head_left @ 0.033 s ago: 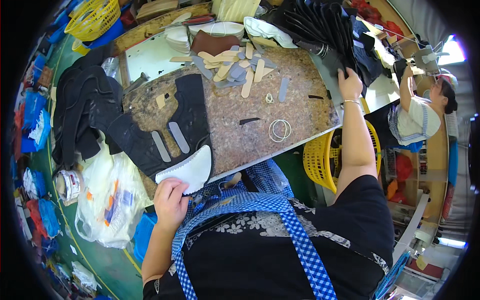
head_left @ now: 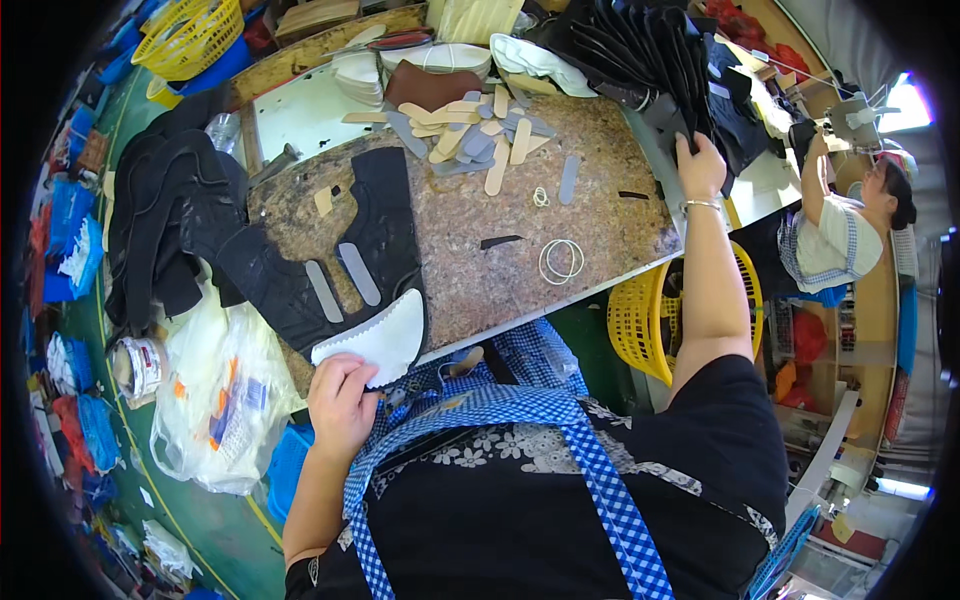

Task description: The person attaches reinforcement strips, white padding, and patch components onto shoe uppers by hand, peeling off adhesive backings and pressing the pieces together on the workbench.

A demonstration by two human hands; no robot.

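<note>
A black boot upper lies spread on the table in front of me, two grey strips resting on its inner edges. On its near end sits a white curved piece with a zigzag edge. My left hand is closed on the lower edge of this white piece; a small dark tip shows beside the fingers, too little to name. At the right, my right hand reaches to a stack of black uppers and pinches the edge of a black piece. Its fingertips are partly hidden.
Grey and beige strips lie heaped on the brown board, near rubber bands. More black uppers drape at the left, above a plastic bag. A yellow basket stands below the right edge. A co-worker sits at the right.
</note>
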